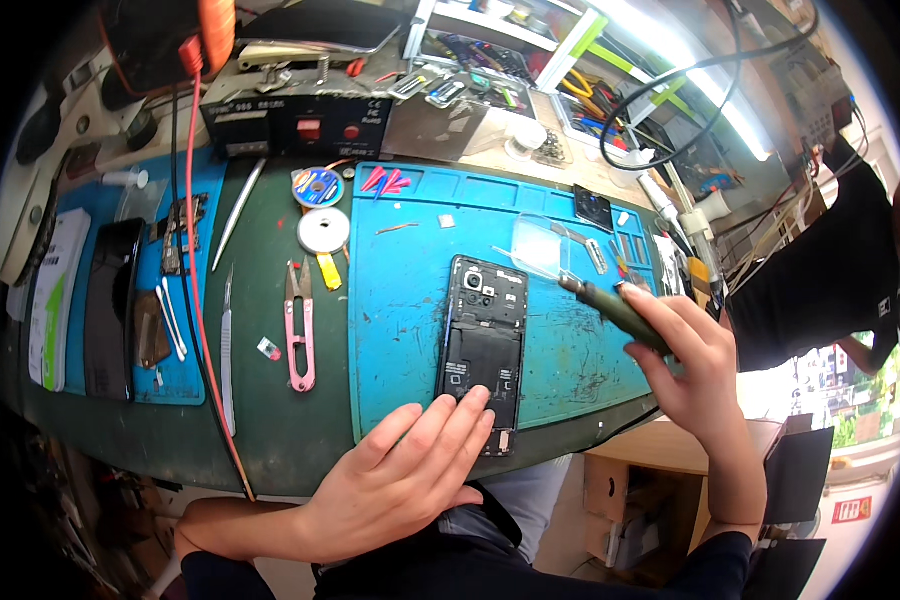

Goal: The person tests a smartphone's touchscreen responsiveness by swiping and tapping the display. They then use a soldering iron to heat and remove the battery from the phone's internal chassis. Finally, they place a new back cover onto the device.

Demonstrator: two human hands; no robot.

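the opened phone (483, 350) lies back-up, its cover off and its insides showing, near the front edge of the blue work mat (400, 300) on the counter (270, 440). the left hand (400, 480) lies flat with fingers spread, gripping nothing, its fingertips (475, 400) pressing on the lower end of the phone. the right hand (695, 365) is curled round a dark powered screwdriver (615, 308), held at a slant with its tip pointing up-left, just right of the phone's upper half and not touching it. a clear plastic piece (542, 245) lies on the mat just beyond that tip. to the left of the mat, on the green pad (260, 300), sit pink snips (300, 325), a white roll of tape (324, 230), a blue spool (318, 187), a scalpel (227, 350) and long tweezers (238, 212). further left a dark phone screen (112, 305) rests on a second blue mat (185, 385), with cotton swabs (170, 320) beside it. a black power supply (300, 125) stands at the back.
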